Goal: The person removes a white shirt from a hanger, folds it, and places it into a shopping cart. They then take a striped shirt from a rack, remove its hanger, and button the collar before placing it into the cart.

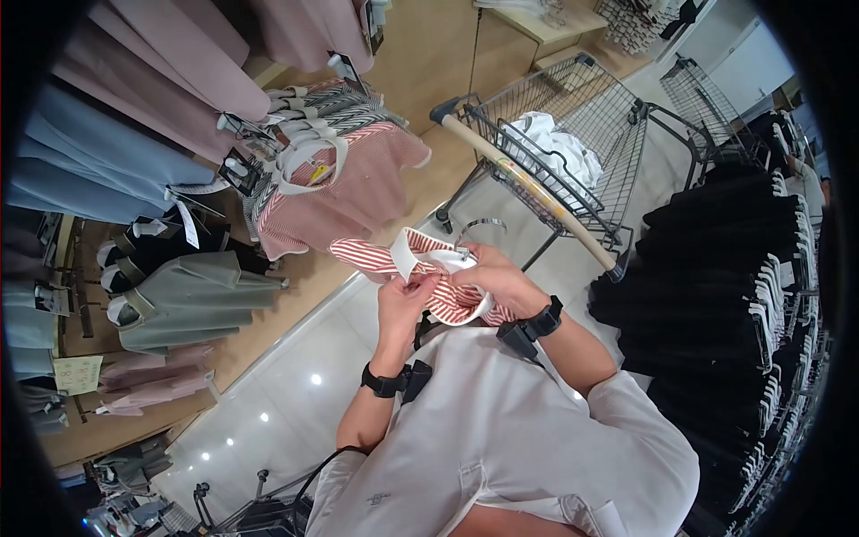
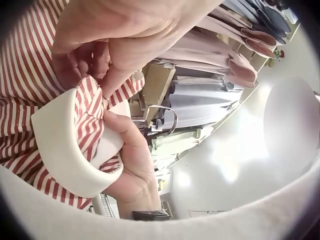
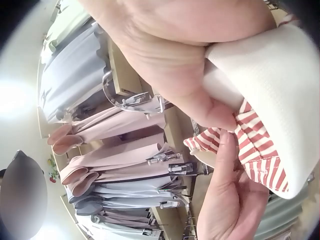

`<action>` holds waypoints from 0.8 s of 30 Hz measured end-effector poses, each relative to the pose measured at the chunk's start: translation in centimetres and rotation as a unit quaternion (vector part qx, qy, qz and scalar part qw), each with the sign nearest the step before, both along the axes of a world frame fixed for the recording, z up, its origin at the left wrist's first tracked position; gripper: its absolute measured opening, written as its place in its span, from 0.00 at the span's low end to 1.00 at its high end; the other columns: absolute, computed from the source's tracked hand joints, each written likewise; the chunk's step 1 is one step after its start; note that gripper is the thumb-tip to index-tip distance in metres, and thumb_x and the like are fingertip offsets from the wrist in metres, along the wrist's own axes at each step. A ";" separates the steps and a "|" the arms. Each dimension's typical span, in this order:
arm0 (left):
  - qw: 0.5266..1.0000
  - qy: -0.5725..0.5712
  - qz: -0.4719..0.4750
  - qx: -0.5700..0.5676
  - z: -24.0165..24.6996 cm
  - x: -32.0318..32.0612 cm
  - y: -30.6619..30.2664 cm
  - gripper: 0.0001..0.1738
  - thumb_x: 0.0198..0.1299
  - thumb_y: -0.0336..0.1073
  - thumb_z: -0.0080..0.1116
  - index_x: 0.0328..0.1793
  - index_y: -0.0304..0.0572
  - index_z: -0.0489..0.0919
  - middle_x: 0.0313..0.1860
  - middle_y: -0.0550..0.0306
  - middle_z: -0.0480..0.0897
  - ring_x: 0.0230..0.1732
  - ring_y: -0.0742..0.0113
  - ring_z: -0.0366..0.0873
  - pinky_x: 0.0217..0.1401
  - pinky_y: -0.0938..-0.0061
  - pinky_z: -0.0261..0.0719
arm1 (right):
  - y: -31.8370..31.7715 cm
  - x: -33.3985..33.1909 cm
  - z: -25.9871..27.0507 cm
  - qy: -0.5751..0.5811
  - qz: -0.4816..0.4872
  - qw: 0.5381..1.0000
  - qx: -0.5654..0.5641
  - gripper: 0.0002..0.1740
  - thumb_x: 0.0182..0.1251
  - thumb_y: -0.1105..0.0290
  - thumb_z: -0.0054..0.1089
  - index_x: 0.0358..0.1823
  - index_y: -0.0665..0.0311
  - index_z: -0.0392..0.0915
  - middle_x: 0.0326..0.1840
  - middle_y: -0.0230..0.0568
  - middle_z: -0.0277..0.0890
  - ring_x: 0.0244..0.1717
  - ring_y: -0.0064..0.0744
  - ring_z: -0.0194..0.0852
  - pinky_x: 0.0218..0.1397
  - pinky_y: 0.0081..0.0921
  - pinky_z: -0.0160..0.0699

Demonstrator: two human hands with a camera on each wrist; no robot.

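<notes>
A red-and-white striped polo shirt (image 1: 452, 302) with a white collar (image 1: 407, 254) is held up in front of the person's chest. It hangs on a white hanger, whose metal hook (image 1: 484, 223) sticks out above the collar. My left hand (image 1: 403, 304) pinches the striped front placket (image 2: 90, 112) just below the collar, with curled fingers. From the other side, my right hand (image 1: 499, 277) grips the same front opening by the collar, its thumb close to the left thumb. The fingertips meet at the placket in both wrist views, and the cloth partly hides them.
Striped shirts (image 1: 344, 192) hang on a wall rack at the left, beside pink and blue garments (image 1: 107, 148) and grey-green tops (image 1: 192, 300). A wire shopping cart (image 1: 617, 134) with white clothing (image 1: 555, 152) stands ahead. Black garments (image 1: 707, 268) line the right side.
</notes>
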State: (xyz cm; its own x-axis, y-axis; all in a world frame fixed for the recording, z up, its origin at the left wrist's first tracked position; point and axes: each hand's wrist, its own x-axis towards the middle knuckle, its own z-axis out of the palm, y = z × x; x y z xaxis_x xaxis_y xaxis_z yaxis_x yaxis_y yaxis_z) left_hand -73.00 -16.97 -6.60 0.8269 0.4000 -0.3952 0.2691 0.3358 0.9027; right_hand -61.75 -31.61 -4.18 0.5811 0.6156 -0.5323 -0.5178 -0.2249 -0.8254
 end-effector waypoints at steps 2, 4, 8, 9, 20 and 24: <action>1.000 0.005 -0.013 0.019 0.0 0.3 0.0 0.07 0.63 0.26 0.62 0.46 0.31 0.83 0.39 0.57 0.85 0.38 0.76 0.81 0.41 0.81 0.78 | -0.2 0.2 -0.7 -0.001 0.004 1.000 0.008 0.25 0.49 0.77 0.66 0.51 0.76 0.74 0.41 0.41 0.80 0.39 0.26 0.79 0.43 0.23 0.76; 1.000 -0.001 -0.008 0.006 0.0 0.6 -0.5 0.08 0.64 0.26 0.61 0.46 0.31 0.83 0.39 0.58 0.85 0.38 0.76 0.81 0.41 0.81 0.78 | -0.5 0.5 -0.9 -0.002 0.009 1.000 0.016 0.25 0.49 0.77 0.66 0.51 0.76 0.74 0.41 0.41 0.80 0.39 0.27 0.79 0.44 0.23 0.77; 0.997 -0.001 0.015 -0.076 -0.8 0.7 -0.9 0.08 0.65 0.26 0.59 0.48 0.30 0.82 0.40 0.57 0.85 0.38 0.76 0.81 0.42 0.81 0.78 | -0.5 0.8 -0.1 0.014 0.011 1.000 0.005 0.26 0.49 0.76 0.67 0.52 0.77 0.74 0.42 0.42 0.80 0.40 0.27 0.79 0.45 0.23 0.77; 0.997 0.001 0.013 -0.075 -0.9 0.8 -1.0 0.08 0.65 0.26 0.59 0.48 0.30 0.82 0.40 0.57 0.85 0.38 0.76 0.81 0.42 0.81 0.78 | -0.6 0.8 0.0 0.006 0.008 1.000 -0.007 0.26 0.50 0.76 0.67 0.52 0.77 0.74 0.42 0.43 0.80 0.40 0.26 0.79 0.44 0.23 0.77; 0.993 0.002 0.017 -0.118 -1.3 1.2 -1.6 0.11 0.65 0.24 0.54 0.52 0.28 0.78 0.47 0.53 0.83 0.45 0.70 0.82 0.48 0.76 0.79 | -1.2 1.2 -1.3 -0.001 0.026 1.000 0.009 0.27 0.51 0.75 0.69 0.53 0.77 0.73 0.44 0.42 0.79 0.42 0.25 0.79 0.45 0.22 0.78; 0.993 0.002 -0.001 -0.119 -1.4 1.4 -2.0 0.13 0.65 0.22 0.51 0.54 0.26 0.76 0.48 0.52 0.83 0.49 0.67 0.81 0.55 0.71 0.78 | -1.6 1.7 -1.3 0.001 0.054 0.999 0.000 0.27 0.52 0.76 0.70 0.55 0.76 0.72 0.45 0.41 0.79 0.43 0.24 0.79 0.45 0.21 0.78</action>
